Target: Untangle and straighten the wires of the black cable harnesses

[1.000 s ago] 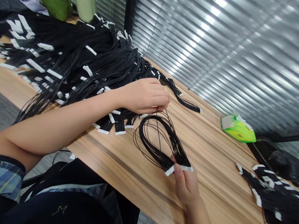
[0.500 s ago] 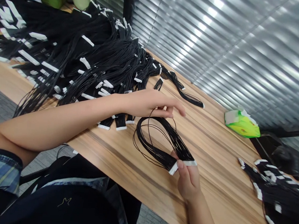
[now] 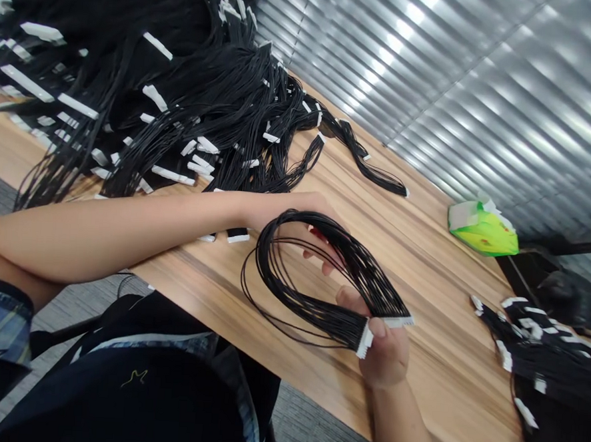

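Observation:
A loop of thin black wires point(image 3: 312, 275) ends in white connector strips, one short point(image 3: 365, 338) and one long point(image 3: 399, 319). My right hand point(image 3: 386, 346) pinches both strips together at the loop's lower end. My left hand point(image 3: 295, 231) lies under the loop's upper curve, with wires crossing it and its fingers partly hidden. Just beyond my left forearm, a large heap of similar black wire bundles with white connectors point(image 3: 182, 107) covers the table's far left.
The wooden table point(image 3: 443, 343) runs along slatted metallic blinds point(image 3: 483, 92). A bright green packet point(image 3: 484, 229) lies near its far edge. Another heap of black wires point(image 3: 532, 359) sits at the right. A dark bag or lap point(image 3: 114, 397) fills the bottom, beyond the table's near edge.
My left hand has moved from above the loop to beneath it. My right hand has lifted the loop nearer, and the loop now looks wider. The view has also shifted slightly.

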Tool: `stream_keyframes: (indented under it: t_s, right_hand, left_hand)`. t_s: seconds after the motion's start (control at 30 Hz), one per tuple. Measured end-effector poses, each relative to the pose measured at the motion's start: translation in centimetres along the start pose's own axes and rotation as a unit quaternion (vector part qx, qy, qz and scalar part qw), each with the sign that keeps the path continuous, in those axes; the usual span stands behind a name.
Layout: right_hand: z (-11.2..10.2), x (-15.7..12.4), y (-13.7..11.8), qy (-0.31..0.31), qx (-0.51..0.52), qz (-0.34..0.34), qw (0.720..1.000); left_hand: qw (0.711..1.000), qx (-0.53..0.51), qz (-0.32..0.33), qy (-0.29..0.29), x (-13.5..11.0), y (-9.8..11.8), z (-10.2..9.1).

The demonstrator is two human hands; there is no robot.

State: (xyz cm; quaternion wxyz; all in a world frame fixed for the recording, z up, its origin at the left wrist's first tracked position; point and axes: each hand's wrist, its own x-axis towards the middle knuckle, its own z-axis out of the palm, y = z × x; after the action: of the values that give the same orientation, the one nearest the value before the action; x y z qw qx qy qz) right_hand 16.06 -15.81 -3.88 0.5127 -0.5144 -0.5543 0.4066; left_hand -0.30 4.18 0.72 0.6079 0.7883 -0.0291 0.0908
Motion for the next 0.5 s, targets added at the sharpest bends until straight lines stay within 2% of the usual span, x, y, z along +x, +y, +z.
stream_keyframes:
  t_s: [0.1, 0.23, 0.43, 0.5]
  right_hand:
    - [0.1, -0.3, 0.6, -0.003, -0.012, -0.004, 1.0]
    - [0.1, -0.6, 1.2, -0.001, -0.038, 0.019, 0.999]
    - [-0.3, -1.3, 2.4, -0.038, -0.033, 0.049, 0.998]
    - [-0.2, -1.4, 2.5, -0.04, -0.036, 0.058, 0.997]
  left_hand:
    - [0.999, -0.024, -0.009, 0.042, 0.0, -0.3, 0.8]
    - [0.999, -0.042, -0.026, 0.021, 0.0, -0.6, 1.5]
    - [0.999, -0.033, -0.022, -0.027, 0.6, 0.1, 1.9]
    - [1.0, -0.004, -0.026, -0.011, 0.9, 0.5, 2.0]
